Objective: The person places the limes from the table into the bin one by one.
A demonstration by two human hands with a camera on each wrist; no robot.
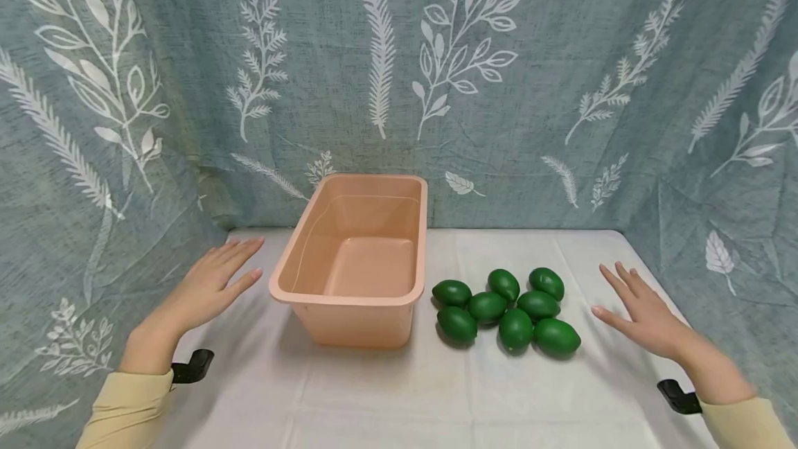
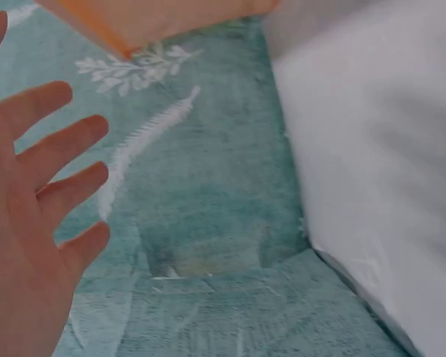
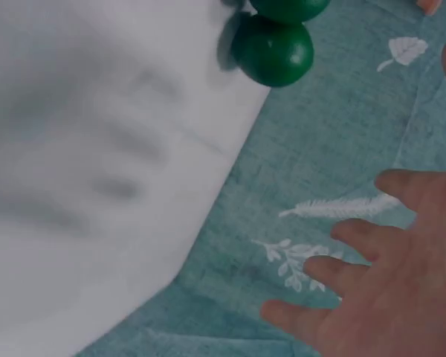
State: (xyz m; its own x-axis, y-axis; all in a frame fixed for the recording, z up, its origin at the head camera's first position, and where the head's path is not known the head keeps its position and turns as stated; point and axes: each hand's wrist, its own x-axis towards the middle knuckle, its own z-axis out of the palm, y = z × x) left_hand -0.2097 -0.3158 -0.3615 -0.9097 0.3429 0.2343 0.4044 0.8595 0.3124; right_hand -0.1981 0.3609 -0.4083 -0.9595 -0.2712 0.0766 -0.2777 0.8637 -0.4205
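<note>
In the head view, the left hand [image 1: 208,286] hovers left of a peach-coloured plastic bin [image 1: 361,324], fingers spread and holding nothing. The bin stands upright on the table with nothing visible inside. Right of it lie several dark green limes [image 1: 515,329] in a loose cluster. Beyond them, at the right side, the right hand [image 1: 651,317] is held with straight, spread fingers, touching nothing. The left wrist view shows the left palm [image 2: 30,193] and part of the bin [image 2: 186,18]. Two limes [image 3: 273,50] and the right palm [image 3: 394,275] appear in the right wrist view.
A white cloth [image 1: 374,400] covers the table. Blue-green fabric with white leaf prints [image 1: 349,54] hangs behind the table and at both sides. A black strap mount sits at each wrist, the left one [image 1: 193,366] and the right one [image 1: 678,397].
</note>
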